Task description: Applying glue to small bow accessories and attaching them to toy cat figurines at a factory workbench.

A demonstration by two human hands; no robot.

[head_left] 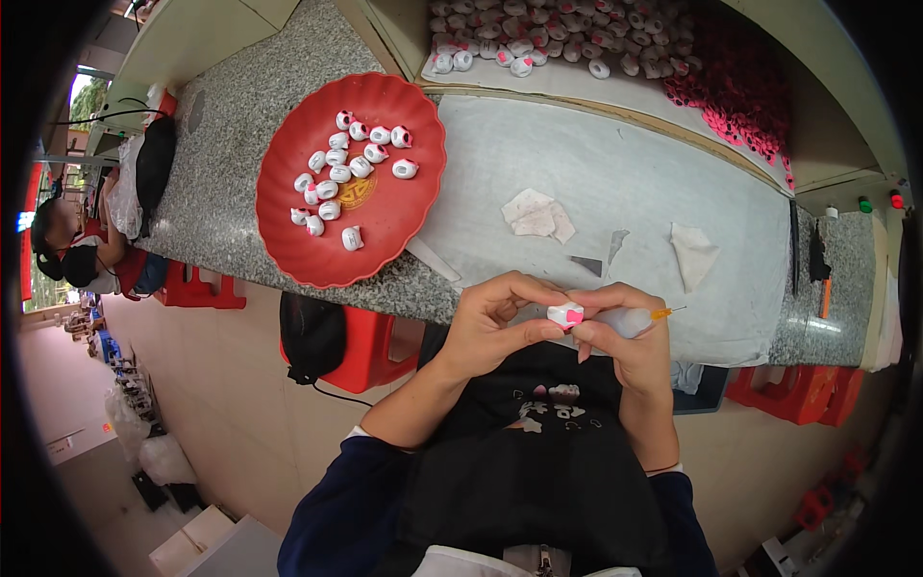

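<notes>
A small white toy head [557, 313] with a pink piece [574, 315] on its side is pinched in the fingertips of my left hand [486, 327], just past the table's near edge. Against its other side rest the thumb and forefinger of my right hand [635, 361]. That hand also keeps a translucent needle-tip squeeze bottle [632, 322] tucked in its palm, with the orange tip pointing right, away from the toy head. To the left, a red scalloped plate [274, 216] carries several similar white and pink pieces [338, 174].
White paper [490, 173] covers the worktop, with a crumpled tissue [538, 213], another scrap [692, 255] and a dark flat piece [586, 264] on it. Behind, a shelf has piles of white heads [567, 38] and pink pieces [735, 106]. Red stools [370, 351] stand below; another person [91, 245] sits far left.
</notes>
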